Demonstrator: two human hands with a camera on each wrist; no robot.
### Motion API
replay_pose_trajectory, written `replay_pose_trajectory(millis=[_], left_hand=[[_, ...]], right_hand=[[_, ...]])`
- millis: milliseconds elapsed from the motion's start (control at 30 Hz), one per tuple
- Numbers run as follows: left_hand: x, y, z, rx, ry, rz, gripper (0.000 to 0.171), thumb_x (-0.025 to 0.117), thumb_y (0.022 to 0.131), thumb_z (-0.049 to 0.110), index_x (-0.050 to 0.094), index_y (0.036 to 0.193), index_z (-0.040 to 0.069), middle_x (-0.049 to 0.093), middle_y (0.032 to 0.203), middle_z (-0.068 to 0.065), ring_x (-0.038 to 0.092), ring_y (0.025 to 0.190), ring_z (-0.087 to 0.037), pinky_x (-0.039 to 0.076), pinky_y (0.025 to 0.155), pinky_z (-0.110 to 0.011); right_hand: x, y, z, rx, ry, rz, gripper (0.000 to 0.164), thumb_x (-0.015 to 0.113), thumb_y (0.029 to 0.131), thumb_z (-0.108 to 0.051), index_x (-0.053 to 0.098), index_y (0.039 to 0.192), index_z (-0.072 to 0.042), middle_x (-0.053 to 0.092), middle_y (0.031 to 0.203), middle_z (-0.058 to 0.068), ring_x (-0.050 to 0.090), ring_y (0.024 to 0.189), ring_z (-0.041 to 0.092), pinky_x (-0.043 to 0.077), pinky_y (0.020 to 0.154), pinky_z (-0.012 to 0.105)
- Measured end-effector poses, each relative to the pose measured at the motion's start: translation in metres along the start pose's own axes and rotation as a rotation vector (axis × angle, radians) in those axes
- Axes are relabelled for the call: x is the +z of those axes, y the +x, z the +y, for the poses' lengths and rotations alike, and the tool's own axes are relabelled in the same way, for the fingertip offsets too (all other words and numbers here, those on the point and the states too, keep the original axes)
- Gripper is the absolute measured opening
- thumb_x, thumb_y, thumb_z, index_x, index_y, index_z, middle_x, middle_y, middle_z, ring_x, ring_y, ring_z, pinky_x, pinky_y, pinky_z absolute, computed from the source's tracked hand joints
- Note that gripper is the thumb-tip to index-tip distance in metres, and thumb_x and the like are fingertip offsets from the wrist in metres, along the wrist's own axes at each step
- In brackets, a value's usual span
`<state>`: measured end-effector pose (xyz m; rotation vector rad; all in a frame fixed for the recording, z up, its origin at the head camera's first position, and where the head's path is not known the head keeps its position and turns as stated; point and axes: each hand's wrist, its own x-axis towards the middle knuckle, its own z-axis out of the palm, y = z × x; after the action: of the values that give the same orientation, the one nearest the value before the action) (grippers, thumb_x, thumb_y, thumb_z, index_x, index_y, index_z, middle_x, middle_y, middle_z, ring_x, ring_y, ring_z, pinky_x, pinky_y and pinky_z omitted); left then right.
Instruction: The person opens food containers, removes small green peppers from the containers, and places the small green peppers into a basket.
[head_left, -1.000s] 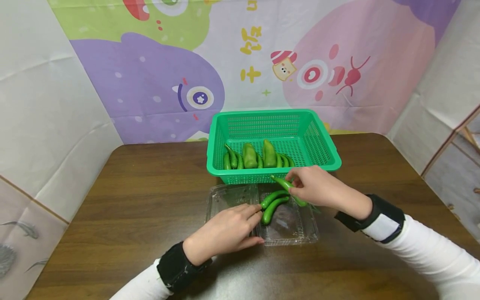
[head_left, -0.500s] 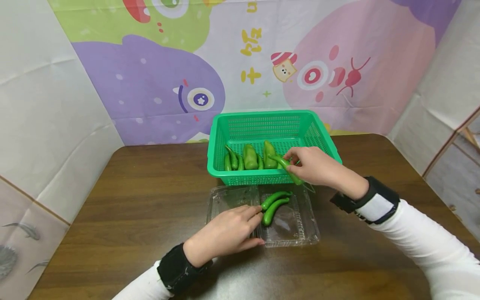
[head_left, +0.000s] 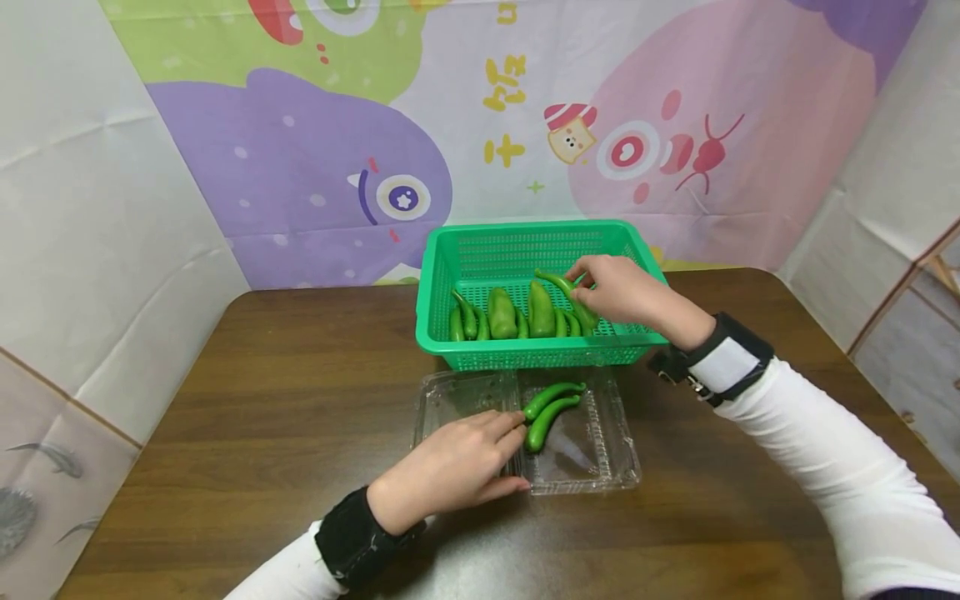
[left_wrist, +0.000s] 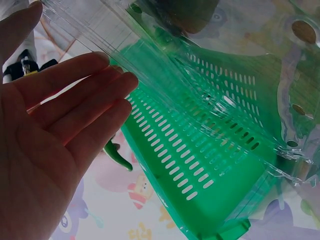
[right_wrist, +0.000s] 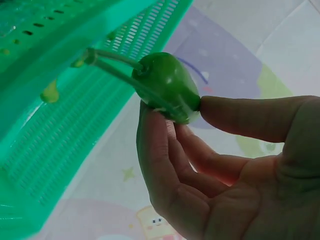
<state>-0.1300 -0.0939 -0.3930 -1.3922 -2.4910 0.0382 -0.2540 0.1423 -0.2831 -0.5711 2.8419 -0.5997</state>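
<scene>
My right hand (head_left: 622, 287) pinches a green pepper (head_left: 558, 282) between thumb and fingers, over the right part of the green basket (head_left: 480, 347). In the right wrist view the pepper's rounded stem end (right_wrist: 167, 82) faces the camera, beside the basket wall (right_wrist: 75, 145). My left hand (head_left: 461, 458) lies with fingers extended on the hinge side of an open clear plastic clamshell box (head_left: 577, 473). Its fingertips reach two slim green chili peppers (head_left: 553, 398) lying in the box's right half. The left wrist view shows straight fingers (left_wrist: 100, 95) against the clear plastic.
Along the basket's front side stand several green peppers, two of them thick (head_left: 502, 315) and the others slim (head_left: 456, 323). Basket and box share a brown wooden table (head_left: 300, 392). A cartoon-printed cloth (head_left: 510, 192) hangs behind the basket.
My right hand has carried its green pepper from above the clear box, up and away, over the basket's front rim and into the basket area. The left hand has stayed in place.
</scene>
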Motion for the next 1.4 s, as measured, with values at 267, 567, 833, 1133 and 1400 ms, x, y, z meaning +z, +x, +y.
replay_pose_trajectory(millis=[267, 567, 833, 1133, 1400], left_hand=[[0.001, -0.001, -0.001, 0.004, 0.006, 0.021, 0.058, 0.056, 0.089, 0.053, 0.062, 0.118, 0.004, 0.061, 0.124, -0.012, 0.062, 0.109, -0.022, 0.051, 0.095, -0.030], [0.001, -0.001, 0.000, -0.003, 0.004, 0.001, 0.059, 0.055, 0.089, 0.054, 0.062, 0.119, 0.005, 0.060, 0.125, -0.012, 0.061, 0.110, -0.022, 0.051, 0.096, -0.030], [0.001, 0.000, 0.000, 0.001, 0.003, -0.006, 0.059, 0.054, 0.090, 0.054, 0.062, 0.120, 0.004, 0.060, 0.125, -0.012, 0.061, 0.110, -0.022, 0.050, 0.097, -0.030], [-0.001, -0.001, 0.000, -0.002, 0.019, 0.010, 0.059, 0.056, 0.088, 0.055, 0.062, 0.119, 0.005, 0.061, 0.124, -0.010, 0.061, 0.110, -0.020, 0.050, 0.097, -0.029], [0.000, -0.001, 0.001, -0.009, 0.014, -0.014, 0.061, 0.054, 0.090, 0.055, 0.060, 0.122, 0.003, 0.060, 0.126, -0.012, 0.061, 0.111, -0.022, 0.049, 0.098, -0.030]], right_hand=[[-0.004, 0.029, 0.008, 0.051, 0.077, -0.030, 0.037, 0.051, 0.097, -0.015, 0.050, 0.131, 0.001, 0.057, 0.124, 0.024, 0.063, 0.100, 0.032, 0.054, 0.078, 0.039], [-0.006, 0.063, 0.022, 0.148, 0.190, -0.089, 0.040, 0.049, 0.097, -0.011, 0.048, 0.133, 0.005, 0.048, 0.134, 0.025, 0.061, 0.105, 0.036, 0.056, 0.084, 0.038], [-0.004, 0.084, 0.034, 0.230, 0.215, -0.131, 0.041, 0.046, 0.097, -0.005, 0.044, 0.136, 0.007, 0.046, 0.137, 0.026, 0.056, 0.113, 0.037, 0.056, 0.086, 0.036], [-0.006, 0.100, 0.042, 0.262, 0.187, -0.131, 0.035, 0.045, 0.096, -0.004, 0.052, 0.127, 0.009, 0.047, 0.135, 0.026, 0.058, 0.106, 0.034, 0.056, 0.087, 0.040], [0.000, 0.114, 0.052, 0.324, 0.130, -0.174, 0.010, 0.049, 0.084, 0.006, 0.051, 0.079, -0.003, 0.043, 0.083, 0.008, 0.047, 0.056, 0.012, 0.057, 0.070, 0.032]])
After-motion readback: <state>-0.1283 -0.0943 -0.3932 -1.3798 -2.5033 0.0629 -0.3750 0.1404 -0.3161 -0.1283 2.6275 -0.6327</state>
